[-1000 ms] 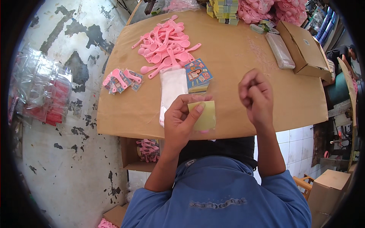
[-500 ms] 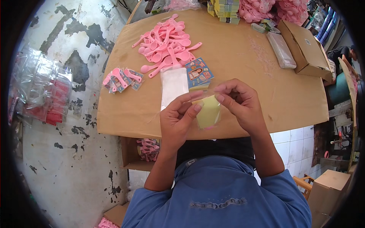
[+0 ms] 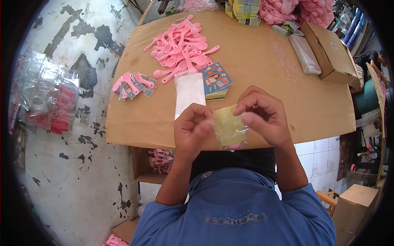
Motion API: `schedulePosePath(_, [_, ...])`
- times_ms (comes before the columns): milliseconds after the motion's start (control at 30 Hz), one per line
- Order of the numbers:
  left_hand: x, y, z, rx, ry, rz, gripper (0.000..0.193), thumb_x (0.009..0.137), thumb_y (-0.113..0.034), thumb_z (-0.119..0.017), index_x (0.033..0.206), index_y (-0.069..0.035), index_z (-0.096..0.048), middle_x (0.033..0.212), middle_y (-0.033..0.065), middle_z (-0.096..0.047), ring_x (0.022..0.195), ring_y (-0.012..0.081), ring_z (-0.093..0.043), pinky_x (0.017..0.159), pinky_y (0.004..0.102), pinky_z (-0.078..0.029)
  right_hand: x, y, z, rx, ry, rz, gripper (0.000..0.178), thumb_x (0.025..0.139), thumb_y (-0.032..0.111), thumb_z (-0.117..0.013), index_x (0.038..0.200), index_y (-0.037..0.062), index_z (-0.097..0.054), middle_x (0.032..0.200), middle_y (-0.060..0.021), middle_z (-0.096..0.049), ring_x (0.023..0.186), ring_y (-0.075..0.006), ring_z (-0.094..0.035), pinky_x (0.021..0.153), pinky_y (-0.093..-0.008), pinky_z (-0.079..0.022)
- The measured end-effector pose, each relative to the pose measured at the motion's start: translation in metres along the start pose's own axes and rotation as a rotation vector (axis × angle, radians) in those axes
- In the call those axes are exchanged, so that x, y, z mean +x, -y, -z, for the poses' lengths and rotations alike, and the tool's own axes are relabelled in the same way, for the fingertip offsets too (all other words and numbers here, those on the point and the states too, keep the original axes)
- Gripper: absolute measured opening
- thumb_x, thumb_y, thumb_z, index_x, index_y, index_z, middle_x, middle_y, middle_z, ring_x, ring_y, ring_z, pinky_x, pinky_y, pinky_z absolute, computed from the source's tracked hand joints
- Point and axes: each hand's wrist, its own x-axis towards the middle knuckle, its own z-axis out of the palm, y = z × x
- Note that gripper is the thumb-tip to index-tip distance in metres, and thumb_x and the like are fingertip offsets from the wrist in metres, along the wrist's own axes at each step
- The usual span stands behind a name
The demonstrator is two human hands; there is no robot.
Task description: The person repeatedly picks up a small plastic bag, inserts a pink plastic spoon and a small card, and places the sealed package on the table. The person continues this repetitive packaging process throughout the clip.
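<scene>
Over the table's near edge, a clear plastic bag [image 3: 232, 128] is stretched between my hands, with a pale yellow card and something pink low inside it. My left hand [image 3: 192, 129] pinches its left side. At the upper right edge, the fingers of my right hand [image 3: 263, 115] close on it too. Beyond my left hand lies a stack of clear empty bags [image 3: 189, 92]. Right of these is a pile of blue printed cards [image 3: 216, 80]. A heap of pink spoons [image 3: 180, 47] spreads farther back. Several bagged pink spoons with cards [image 3: 133, 85] lie at the left.
The brown-covered table [image 3: 262, 61] holds a cardboard box [image 3: 328, 51] and a plastic-wrapped bundle [image 3: 304, 54] at the right. Bundles of yellow cards [image 3: 243, 11] and bags of pink pieces [image 3: 279, 11] stand at the back. An open box [image 3: 152, 177] with packed spoons sits below the near edge.
The bag and card have moved slightly toward me and to the right, and the card now sits wider and flatter between my hands. My right hand has shifted a little right.
</scene>
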Motion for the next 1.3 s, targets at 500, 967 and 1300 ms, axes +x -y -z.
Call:
schedulePosePath(500, [0.012,-0.071,0.038,0.974,-0.09,-0.574,0.029,0.091,0.014,-0.064,0.119,0.007,-0.064,0.121,0.0213,-0.07,0.115,0.0271,-0.067,0.1,0.0351,-0.054,0.043,-0.002,0.021,-0.469,-0.142,-0.061,0.015,0.094,0.011,-0.07,0.106,0.0024,-0.068,0.084,0.0012,-0.061,0.066,-0.0022,-0.046,0.059,-0.0222,-0.04])
schedulePosePath(967, [0.038,-0.031,0.07,1.351,-0.354,0.131,0.031,0.09,-0.027,-0.078,0.087,0.002,-0.067,0.074,0.0022,-0.063,0.066,0.0111,-0.054,0.061,0.0296,-0.045,0.094,-0.065,0.021,-0.967,0.011,-0.363,0.045,0.087,0.042,-0.075,0.097,0.0003,-0.062,0.097,-0.0182,-0.068,0.092,-0.0344,-0.067,0.077,-0.0449,-0.051])
schedulePosePath(1300, [0.03,-0.029,0.081,1.043,-0.438,-0.055,0.024,0.097,-0.019,-0.071,0.093,0.004,-0.068,0.077,-0.0004,-0.062,0.065,0.0061,-0.05,0.059,0.0242,-0.043,0.07,-0.055,0.029,-0.875,-0.196,0.034,0.018,0.095,0.016,-0.066,0.099,-0.0014,-0.061,0.09,-0.0181,-0.065,0.08,-0.0322,-0.064,0.07,-0.0424,-0.048])
